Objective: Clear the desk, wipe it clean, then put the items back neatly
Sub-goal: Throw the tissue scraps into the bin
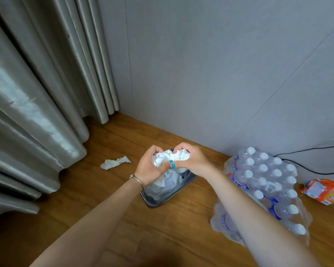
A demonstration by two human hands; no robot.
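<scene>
Both hands, the left hand [149,166] and the right hand [189,160], squeeze one big ball of white tissue [170,158] between them, right over the small gray bin [168,191] on the wooden floor [123,199]. More white paper fills the bin. One scrap of tissue [115,162] lies on the floor near the curtain [33,112], and a pack of water bottles [268,185] sits to the right.

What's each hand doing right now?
Left hand: closed on the white tissue wad.
Right hand: closed on the same wad.
</scene>
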